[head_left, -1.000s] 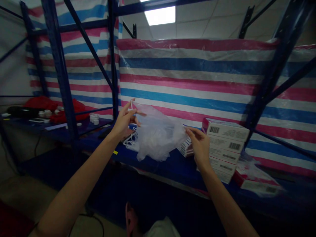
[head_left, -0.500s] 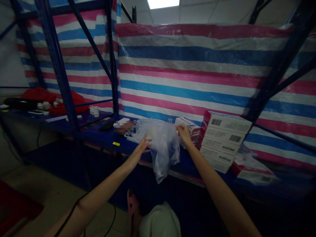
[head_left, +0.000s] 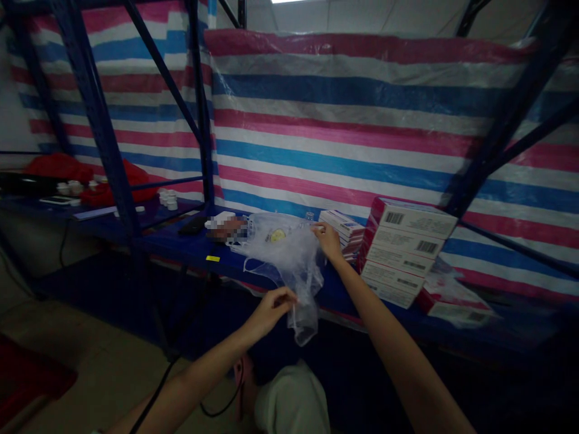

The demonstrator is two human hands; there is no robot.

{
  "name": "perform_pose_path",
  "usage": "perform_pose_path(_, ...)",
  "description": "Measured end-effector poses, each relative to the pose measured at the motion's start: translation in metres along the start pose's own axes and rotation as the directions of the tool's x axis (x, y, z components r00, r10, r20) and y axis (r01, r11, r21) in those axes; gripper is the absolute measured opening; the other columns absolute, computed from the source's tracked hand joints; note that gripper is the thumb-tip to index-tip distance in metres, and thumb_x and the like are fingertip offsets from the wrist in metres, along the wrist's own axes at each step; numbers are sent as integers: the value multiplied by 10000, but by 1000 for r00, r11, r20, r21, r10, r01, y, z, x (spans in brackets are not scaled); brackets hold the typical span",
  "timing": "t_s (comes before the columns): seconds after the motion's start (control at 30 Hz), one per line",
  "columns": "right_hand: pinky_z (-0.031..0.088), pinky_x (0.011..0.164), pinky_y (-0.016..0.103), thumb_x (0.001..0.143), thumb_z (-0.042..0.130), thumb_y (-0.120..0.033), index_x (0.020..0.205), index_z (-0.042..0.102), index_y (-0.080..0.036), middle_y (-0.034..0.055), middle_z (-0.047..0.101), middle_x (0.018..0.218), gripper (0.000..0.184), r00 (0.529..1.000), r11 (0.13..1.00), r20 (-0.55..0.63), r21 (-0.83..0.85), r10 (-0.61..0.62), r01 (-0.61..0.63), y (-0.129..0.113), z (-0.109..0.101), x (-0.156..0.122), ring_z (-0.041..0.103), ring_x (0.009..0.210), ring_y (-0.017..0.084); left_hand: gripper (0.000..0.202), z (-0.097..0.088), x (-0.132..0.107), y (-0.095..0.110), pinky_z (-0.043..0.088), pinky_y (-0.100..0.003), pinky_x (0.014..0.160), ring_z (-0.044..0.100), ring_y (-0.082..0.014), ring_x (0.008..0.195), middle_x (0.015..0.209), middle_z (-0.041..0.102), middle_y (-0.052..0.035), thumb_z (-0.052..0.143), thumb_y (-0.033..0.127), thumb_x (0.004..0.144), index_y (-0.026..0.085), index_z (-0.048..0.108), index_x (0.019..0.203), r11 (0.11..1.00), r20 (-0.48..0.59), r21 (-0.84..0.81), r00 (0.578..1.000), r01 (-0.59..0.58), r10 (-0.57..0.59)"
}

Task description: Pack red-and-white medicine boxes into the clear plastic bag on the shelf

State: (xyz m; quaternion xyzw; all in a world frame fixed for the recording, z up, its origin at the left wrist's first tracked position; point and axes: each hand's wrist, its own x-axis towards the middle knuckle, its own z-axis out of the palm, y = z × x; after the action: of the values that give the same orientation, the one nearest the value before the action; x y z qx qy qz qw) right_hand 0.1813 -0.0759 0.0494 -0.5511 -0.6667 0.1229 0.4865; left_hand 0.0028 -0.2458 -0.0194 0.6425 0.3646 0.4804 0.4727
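A clear plastic bag [head_left: 294,259] lies bunched on the blue shelf [head_left: 172,247], its lower end hanging over the front edge. Something round and yellow [head_left: 277,235] shows at the bag's upper part; whether it is a print or an object inside, I cannot tell. My left hand [head_left: 275,307] is closed in a pinch on the hanging part of the bag. At the bag's upper right edge, my right hand [head_left: 327,238] has its fingertips pinched together on the plastic. Just behind that hand stands a small clear glass vial [head_left: 309,216].
Flat white boxes [head_left: 344,229] are stacked right of my right hand, beside taller red-and-white boxes [head_left: 402,253]. A plastic-wrapped box [head_left: 456,301] lies further right. Blue posts [head_left: 97,120] frame the shelf. White bottles [head_left: 168,199] stand left, and a cable [head_left: 226,404] hangs low.
My left hand has moved down and right from beside the bag, closing on its hanging end. My right hand stays near the upper right edge. The bag's yellow spot shows more clearly.
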Motion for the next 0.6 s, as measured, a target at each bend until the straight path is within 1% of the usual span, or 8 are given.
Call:
perform_pose_path(0.07,393,599,246,725,540,-328,936,622,-183,19,615,667,269,1000,1000,20,23,-4,3,2,-5,3,569,636,159,188,-15,0,5,361,-222,586,518,-122,623,628,564,15,580,334,688,149,560,665,998,-85,-62,996,12,-17)
perform_pose_path(0.13,381,545,231,724,530,-342,952,611,-174,6,599,632,295,999,998,41,58,5,-7,4,-10,8,552,583,147,223,-29,-1,9,339,-207,508,492,-98,512,574,522,41,555,377,705,160,546,751,992,-129,-113,989,52,-67)
perform_pose_path(0.23,369,501,220,708,535,-356,953,604,-154,6,595,634,325,997,994,70,106,26,-34,9,-16,15,535,550,135,327,-48,-6,13,219,-178,389,329,-50,341,473,393,97,536,442,723,184,519,923,988,-150,-117,982,102,-119)
perform_pose_path(0.3,373,502,219,698,549,-353,933,607,-145,10,596,642,320,996,991,85,122,38,-48,14,-21,19,533,554,130,363,-60,-10,14,164,-176,374,263,-41,333,440,336,104,541,477,726,185,535,941,993,-146,-57,983,104,-111)
perform_pose_path(0.37,378,506,220,685,566,-341,941,599,-140,7,591,639,327,995,990,90,122,53,-64,19,-24,20,528,552,127,384,-73,-15,12,166,-182,374,282,-48,350,428,361,85,511,513,748,171,573,911,994,-107,28,989,110,-106)
perform_pose_path(0.47,383,494,225,664,592,-323,1038,549,-144,-13,580,622,417,993,991,94,105,78,-88,25,-23,16,518,528,128,486,-89,-20,0,200,-198,354,333,-67,328,437,467,47,426,587,768,150,595,897,973,-45,132,981,191,-186)
perform_pose_path(0.53,396,497,233,662,601,-331,1066,530,-157,-22,581,620,445,991,992,110,93,78,-88,27,-18,9,524,526,134,540,-93,-20,-14,262,-211,358,381,-84,328,485,531,32,419,634,742,154,581,928,962,-88,119,968,246,-237)
perform_pose_path(0.6,418,519,246,669,605,-358,1013,561,-171,-20,587,617,394,989,994,137,83,60,-72,26,-11,1,538,541,143,557,-90,-16,-29,350,-228,424,470,-105,410,583,580,19,457,660,699,171,571,939,968,-189,51,954,247,-234)
